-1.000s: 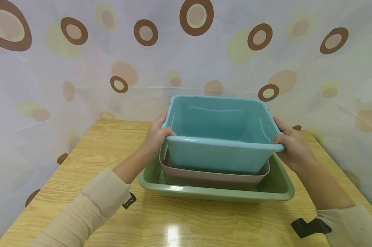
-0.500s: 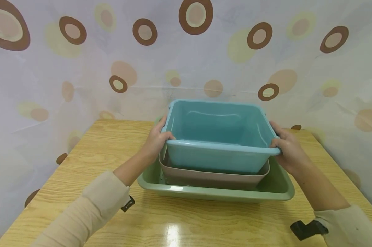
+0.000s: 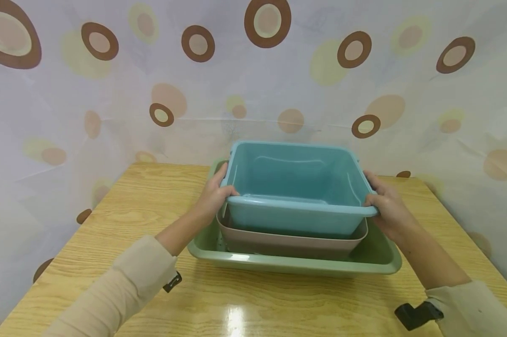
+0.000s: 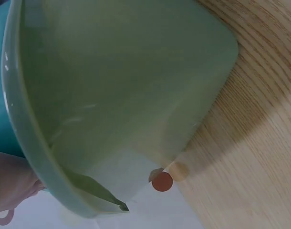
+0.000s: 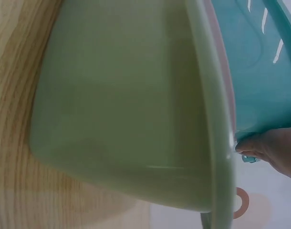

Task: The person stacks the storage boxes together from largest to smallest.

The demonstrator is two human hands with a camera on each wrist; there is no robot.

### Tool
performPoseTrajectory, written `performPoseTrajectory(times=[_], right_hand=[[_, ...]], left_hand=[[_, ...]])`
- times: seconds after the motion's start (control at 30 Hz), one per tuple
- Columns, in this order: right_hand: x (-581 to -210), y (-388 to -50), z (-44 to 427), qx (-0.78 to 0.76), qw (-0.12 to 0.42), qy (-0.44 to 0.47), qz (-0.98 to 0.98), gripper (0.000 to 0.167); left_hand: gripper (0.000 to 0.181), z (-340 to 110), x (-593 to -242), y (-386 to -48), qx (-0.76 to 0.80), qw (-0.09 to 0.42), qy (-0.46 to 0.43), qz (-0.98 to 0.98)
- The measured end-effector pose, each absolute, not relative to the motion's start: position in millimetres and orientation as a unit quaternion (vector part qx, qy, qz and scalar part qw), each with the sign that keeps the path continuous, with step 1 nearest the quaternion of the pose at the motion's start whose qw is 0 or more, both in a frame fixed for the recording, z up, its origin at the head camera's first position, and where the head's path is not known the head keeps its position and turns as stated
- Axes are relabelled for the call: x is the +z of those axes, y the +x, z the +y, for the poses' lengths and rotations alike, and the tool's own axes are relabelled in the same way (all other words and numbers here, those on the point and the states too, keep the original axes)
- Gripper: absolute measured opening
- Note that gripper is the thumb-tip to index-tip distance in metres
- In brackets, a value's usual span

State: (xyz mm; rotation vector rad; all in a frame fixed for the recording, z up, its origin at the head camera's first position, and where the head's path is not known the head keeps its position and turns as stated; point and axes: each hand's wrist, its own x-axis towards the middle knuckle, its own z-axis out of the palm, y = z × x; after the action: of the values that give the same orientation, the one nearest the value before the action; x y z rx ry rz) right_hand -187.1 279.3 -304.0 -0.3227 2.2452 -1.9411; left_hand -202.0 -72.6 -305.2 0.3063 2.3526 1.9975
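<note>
A blue plastic basin [image 3: 295, 217] sits partly down inside a brownish-pink basket [image 3: 278, 243], and both are within a larger green basin [image 3: 295, 267]. My left hand [image 3: 213, 196] grips the blue basin's left rim, thumb over the near corner. On the opposite side, my right hand [image 3: 388, 203] holds the right rim the same way. The blue basin's inside shows nothing in it. In both wrist views the green basin's outer wall [image 4: 126, 86] fills much of the picture, and part of the right hand [image 5: 274, 150] shows beside the blue basin.
The green basin stands on a wooden table [image 3: 123, 206]. Behind the table hangs a pale curtain [image 3: 220, 79] with brown and yellow circles. A black strap piece [image 3: 417, 316] sticks out at the right cuff, another black piece [image 3: 172, 282] at the left.
Both hands have lowered the blue basin a little deeper into the brownish-pink basket. Its right side has also shifted slightly left. The green basin and the basket have stayed put.
</note>
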Motion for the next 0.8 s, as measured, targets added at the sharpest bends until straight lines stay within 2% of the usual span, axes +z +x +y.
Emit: performPoseTrajectory(times=[0.8], right_hand=[[-313, -185, 273, -0.641, 0.086, -0.086, 0.758, 0.089]], left_hand=[[0.087, -75, -321, -205, 0.633, 0.041, 0.085, 0.769]])
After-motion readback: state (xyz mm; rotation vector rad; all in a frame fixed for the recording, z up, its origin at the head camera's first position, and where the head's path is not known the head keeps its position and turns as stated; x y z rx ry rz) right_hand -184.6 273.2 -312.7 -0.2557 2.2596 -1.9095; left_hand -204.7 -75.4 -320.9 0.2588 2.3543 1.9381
